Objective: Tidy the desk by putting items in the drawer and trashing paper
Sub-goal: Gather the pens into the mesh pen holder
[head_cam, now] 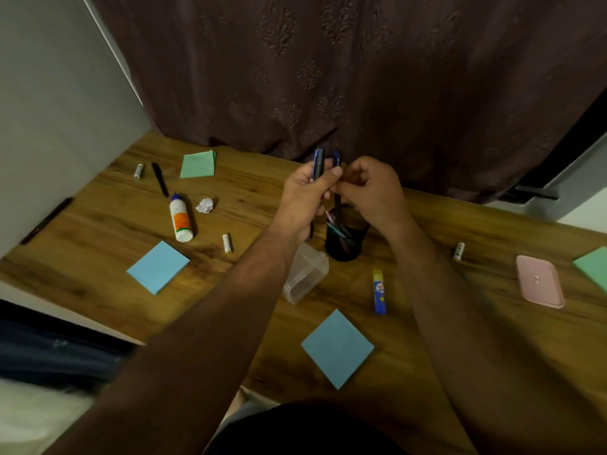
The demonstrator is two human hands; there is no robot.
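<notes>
While both hands work above the desk (427,372), your left grip (303,192) clenches a blue pen (318,164); right grip (371,188) pinches a second pen (336,159). Light, stiff, slick barrels: hold mid-shaft.

pen cup (343,244) stands mid-desk (98,231), glue bottle (180,220) left, glue stick (379,292) right.

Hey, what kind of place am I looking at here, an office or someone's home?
Most likely a desk in a home room. A wooden desk sits against a heavy patterned curtain, and it is scattered with stationery: sticky note pads, a glue bottle and a black pen cup.
</notes>
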